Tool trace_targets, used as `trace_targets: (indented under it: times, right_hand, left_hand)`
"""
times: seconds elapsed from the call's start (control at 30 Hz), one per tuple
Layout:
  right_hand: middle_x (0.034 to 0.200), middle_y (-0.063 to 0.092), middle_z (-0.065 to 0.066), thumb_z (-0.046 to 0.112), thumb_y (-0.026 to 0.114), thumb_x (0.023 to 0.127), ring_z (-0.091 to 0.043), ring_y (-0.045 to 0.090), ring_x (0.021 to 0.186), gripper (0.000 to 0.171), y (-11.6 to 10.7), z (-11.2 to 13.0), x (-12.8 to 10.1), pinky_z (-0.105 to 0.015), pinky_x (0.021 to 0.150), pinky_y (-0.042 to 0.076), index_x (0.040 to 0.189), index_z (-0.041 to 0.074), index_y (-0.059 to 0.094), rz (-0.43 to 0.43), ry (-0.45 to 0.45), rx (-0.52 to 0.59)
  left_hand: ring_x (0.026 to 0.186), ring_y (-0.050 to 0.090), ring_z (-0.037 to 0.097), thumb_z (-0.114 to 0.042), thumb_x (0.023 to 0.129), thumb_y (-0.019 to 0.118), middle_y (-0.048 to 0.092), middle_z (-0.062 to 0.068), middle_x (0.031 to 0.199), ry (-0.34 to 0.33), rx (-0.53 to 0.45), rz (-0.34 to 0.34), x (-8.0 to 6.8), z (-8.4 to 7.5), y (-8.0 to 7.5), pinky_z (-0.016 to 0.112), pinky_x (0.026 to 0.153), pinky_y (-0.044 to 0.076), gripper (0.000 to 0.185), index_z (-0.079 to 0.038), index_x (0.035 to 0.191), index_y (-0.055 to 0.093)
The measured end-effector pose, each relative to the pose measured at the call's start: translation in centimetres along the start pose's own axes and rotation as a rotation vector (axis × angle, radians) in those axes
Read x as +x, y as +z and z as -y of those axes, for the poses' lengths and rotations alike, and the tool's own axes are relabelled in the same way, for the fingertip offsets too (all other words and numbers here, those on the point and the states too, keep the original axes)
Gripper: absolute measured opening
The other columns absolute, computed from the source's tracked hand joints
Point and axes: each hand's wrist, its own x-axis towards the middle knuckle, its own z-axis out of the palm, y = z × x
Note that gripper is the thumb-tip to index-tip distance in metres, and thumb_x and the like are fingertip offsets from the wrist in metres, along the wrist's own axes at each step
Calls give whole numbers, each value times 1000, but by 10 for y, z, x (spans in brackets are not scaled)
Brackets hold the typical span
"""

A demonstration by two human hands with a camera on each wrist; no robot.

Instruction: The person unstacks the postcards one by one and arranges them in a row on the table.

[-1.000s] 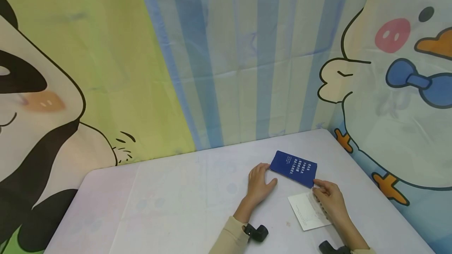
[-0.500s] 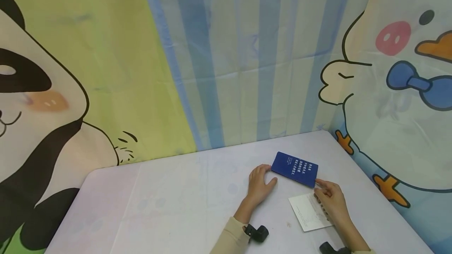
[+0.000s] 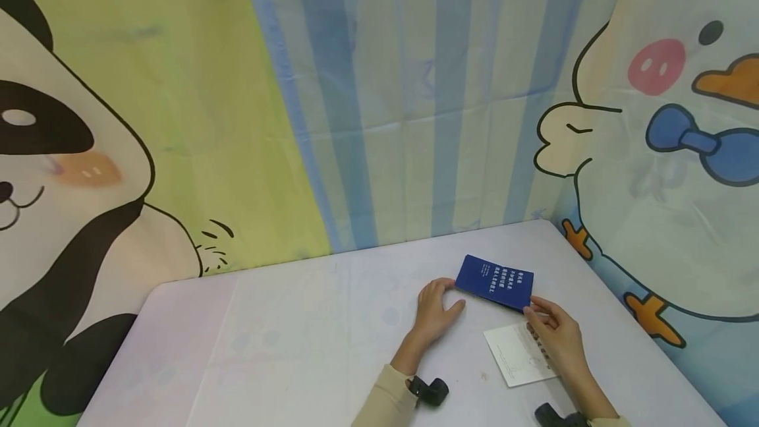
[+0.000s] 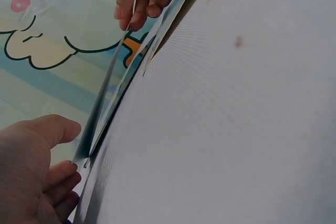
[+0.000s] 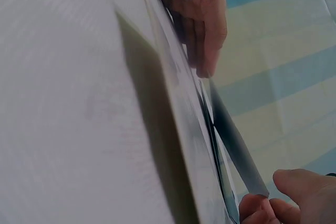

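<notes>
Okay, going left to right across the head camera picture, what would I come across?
Cartoon panda on the backdrop, left hand, dark blue item with white writing, right hand, white cartoon bird with a blue bow tie.

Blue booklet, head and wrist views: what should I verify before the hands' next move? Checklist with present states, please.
1. Left hand at the blue booklet's left end: ok, fingertips touching.
2. Right hand on the opposite end: ok, corner between thumb and finger.
3. Booklet flat: not ok, right end raised.
4. White pad unobstructed: not ok, right hand partly covers it.
5. Whole booklet lifted, or only its cover: cannot tell.
</notes>
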Motion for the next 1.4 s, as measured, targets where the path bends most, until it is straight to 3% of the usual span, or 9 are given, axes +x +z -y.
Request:
trace_targets:
  times: [0.37, 0.6, 0.9, 1.2, 1.4]
  right_hand:
    - [110, 61, -20, 8, 64, 93, 6, 56, 74, 39, 2, -1, -3, -10, 64, 49, 129, -5, 55, -3, -66, 25]
    - [105, 62, -20, -1, 65, 90, 7, 55, 74, 38, 2, -3, -5, -10, 63, 49, 126, -5, 55, -16, -106, 40]
    - [87, 62, 9, -8, 66, 85, 7, 56, 72, 38, 4, -3, -7, -11, 59, 49, 122, -9, 57, -9, -154, 117]
    - [98, 63, -14, -1, 67, 88, 6, 54, 75, 35, 8, 1, -15, -13, 61, 49, 122, -5, 59, 35, -176, 20]
    - [94, 64, -14, -3, 68, 86, 5, 55, 75, 33, 12, 5, -22, -14, 61, 50, 118, -5, 61, 47, -221, 17]
  left_hand:
    - [120, 51, 25, -24, 89, 66, 59, 8, 123, 8, -33, 11, -15, 4, -7, 45, 110, 31, 40, -5, 123, 59]
    - [121, 51, 26, -25, 89, 66, 59, 7, 124, 17, -34, 61, -28, 5, -13, 44, 109, 33, 41, -5, 124, 58]
    - [120, 51, 25, -26, 90, 65, 58, 6, 125, 21, -82, 87, -45, 6, -25, 42, 107, 35, 40, -6, 124, 58]
    - [126, 47, 26, -28, 91, 64, 54, 6, 132, -16, -99, 161, -67, 5, -44, 47, 110, 32, 43, -8, 129, 55]
    - [130, 43, 30, -32, 92, 63, 50, 6, 136, -46, -106, 201, -80, 2, -57, 53, 111, 30, 46, -10, 132, 53]
